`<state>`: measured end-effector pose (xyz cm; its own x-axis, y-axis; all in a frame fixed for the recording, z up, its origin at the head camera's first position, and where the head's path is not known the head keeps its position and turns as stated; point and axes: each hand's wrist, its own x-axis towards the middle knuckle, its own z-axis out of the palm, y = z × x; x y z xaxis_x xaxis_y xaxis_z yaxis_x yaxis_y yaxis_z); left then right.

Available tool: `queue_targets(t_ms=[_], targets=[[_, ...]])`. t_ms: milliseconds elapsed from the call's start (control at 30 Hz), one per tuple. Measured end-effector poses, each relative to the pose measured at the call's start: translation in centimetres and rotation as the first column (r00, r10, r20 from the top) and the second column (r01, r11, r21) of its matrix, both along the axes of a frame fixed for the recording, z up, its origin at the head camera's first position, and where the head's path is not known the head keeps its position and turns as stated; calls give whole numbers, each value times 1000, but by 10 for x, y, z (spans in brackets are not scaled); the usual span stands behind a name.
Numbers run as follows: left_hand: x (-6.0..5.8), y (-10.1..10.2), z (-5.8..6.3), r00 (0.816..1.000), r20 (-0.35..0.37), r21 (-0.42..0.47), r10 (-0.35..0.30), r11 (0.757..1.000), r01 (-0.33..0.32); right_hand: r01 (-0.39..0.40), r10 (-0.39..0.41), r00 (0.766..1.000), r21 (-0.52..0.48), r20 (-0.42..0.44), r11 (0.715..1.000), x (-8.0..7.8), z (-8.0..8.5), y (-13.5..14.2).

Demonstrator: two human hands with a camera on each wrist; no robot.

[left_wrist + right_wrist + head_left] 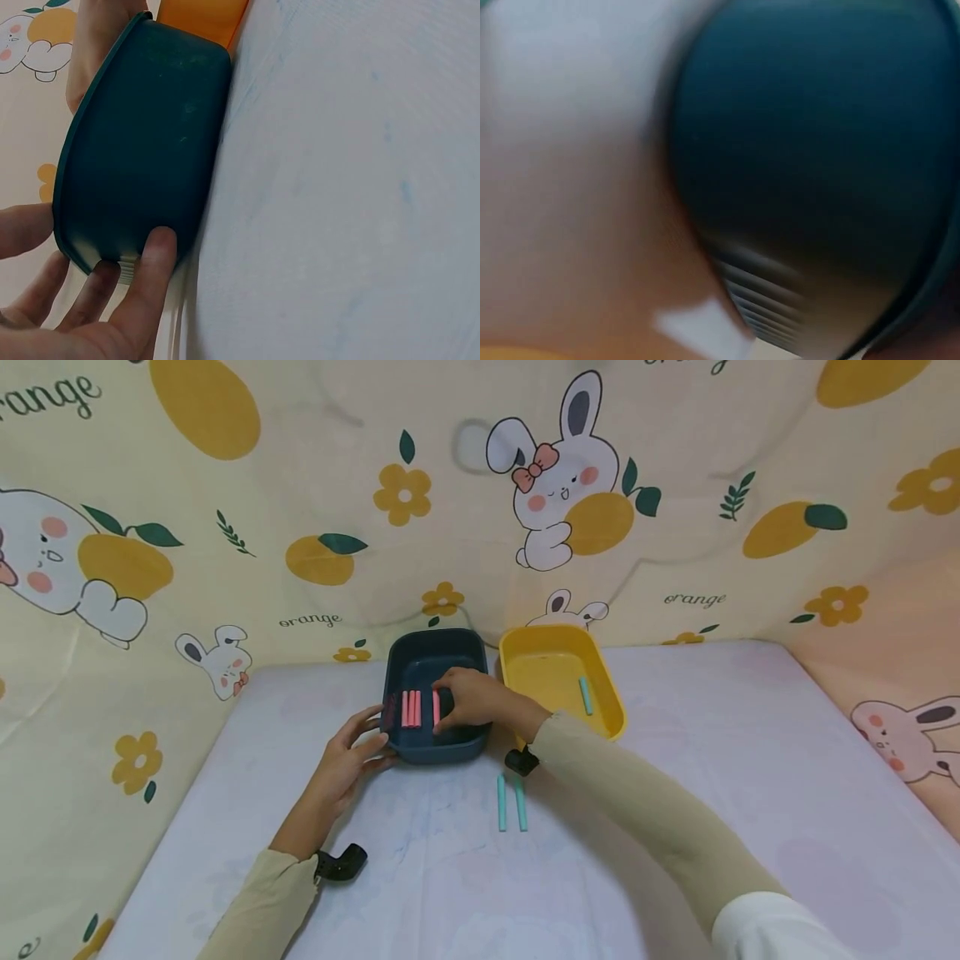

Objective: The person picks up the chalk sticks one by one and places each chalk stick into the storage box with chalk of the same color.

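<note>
Fingers of the right hand [472,697] pinch a pink stick [436,708] inside the dark blue tray [438,752]; whether that stick touches the tray floor, I cannot tell. Three more pink sticks [411,708] lie side by side in the same tray, just left of the pinched one, all running near to far. The left hand [345,764] has its fingers spread and rests them on the tray's outer wall at the near left corner, clasping nothing. Just beside the blue tray, on its right, sits a yellow tray [536,672] with one teal stick [586,695] in it, close to its right wall. Two teal sticks [502,803] lie apart, roughly parallel, on the counter [420,893], on the near side of the yellow tray. Both arms wear beige sleeves [637,802], and a cloth printed with rabbits and oranges [318,560] hangs at the far side
</note>
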<state>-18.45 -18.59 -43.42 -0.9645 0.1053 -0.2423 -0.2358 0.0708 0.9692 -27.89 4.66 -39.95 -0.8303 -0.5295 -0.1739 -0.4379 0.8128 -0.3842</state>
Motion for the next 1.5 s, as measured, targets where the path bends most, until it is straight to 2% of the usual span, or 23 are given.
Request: queue_targets(t_ms=[333,633,800,933,1100,1500], targets=[[-1,-1,2,1000,-1,13,-4,1000,4,11,-12,1000,38,14,999,-8,5,-11],[0,-1,-1,1000,-6,50,-23,998,24,-17,16,1000,108,13,994,-14,-5,-18],[2,-2,0,1000,-20,79,-24,997,25,-25,24,1000,102,6,994,-20,-9,-23],[2,-2,2,999,-22,70,-32,997,34,-19,19,1000,137,1,990,-22,-11,-25],[2,-2,2,999,-24,76,-22,997,23,-58,62,998,185,-19,981,-23,-12,-27],[2,-3,-1,998,-41,56,-40,998,42,-76,90,994,206,-58,975,-25,-19,-30]])
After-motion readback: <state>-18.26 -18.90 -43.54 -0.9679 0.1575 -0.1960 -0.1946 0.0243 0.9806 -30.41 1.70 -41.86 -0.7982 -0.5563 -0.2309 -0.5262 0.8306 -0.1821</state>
